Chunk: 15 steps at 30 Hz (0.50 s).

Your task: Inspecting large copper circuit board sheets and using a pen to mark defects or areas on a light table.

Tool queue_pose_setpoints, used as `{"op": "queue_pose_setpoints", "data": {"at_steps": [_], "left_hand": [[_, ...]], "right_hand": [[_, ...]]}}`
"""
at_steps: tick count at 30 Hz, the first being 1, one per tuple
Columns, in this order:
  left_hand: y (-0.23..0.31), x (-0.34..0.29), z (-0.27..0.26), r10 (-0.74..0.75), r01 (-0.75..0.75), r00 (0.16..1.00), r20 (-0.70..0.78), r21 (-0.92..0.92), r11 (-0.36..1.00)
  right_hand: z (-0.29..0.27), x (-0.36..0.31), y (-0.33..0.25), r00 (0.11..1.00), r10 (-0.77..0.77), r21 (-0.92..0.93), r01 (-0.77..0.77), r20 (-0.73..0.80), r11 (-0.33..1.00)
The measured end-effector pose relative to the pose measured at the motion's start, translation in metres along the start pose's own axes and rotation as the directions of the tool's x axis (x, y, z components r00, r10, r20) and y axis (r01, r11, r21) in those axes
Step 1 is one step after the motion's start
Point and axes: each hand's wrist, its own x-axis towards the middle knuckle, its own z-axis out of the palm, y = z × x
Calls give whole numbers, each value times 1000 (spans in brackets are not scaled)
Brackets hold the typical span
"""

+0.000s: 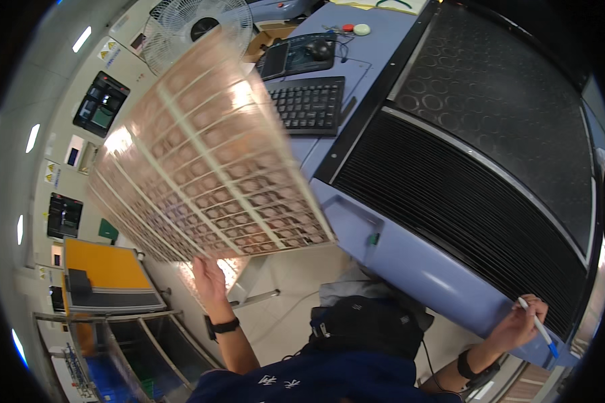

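A large thin copper-coloured circuit board panel [212,158], patterned with rows of small round shapes, stands tilted at the left, slightly smeared by motion. My left hand [210,283] grips its lower edge; the fingertips are partly hidden behind it. My right hand [519,326] pinches a white marker pen [535,324] with a blue end pointing down. That hand is at the near right corner of the blue-grey machine [437,275], beside its black ribbed bed [457,208].
A black keyboard [309,104], a mouse [320,49] and a fan [202,27] are beyond the panel. Another copper panel [230,270] shows behind my left hand. A yellow-topped unit [107,263] and a rack [141,342] stand at the left.
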Motion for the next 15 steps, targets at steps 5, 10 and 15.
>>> {"op": "queue_pose_setpoints", "data": {"at_steps": [5,10,15], "left_hand": [[13,-57,-90,177,-150,947,-269,118,982],[-11,-66,-198,251,66,640,-726,377,924],[-31,-73,-220,90,169,580,-810,227,959]], "right_hand": [[5,2,-2,998,51,-50,-53,-41,997],[6,4,3,999,8,-28,-9,-53,1000],[0,-2,3,999,11,-75,-14,-43,997]]}}
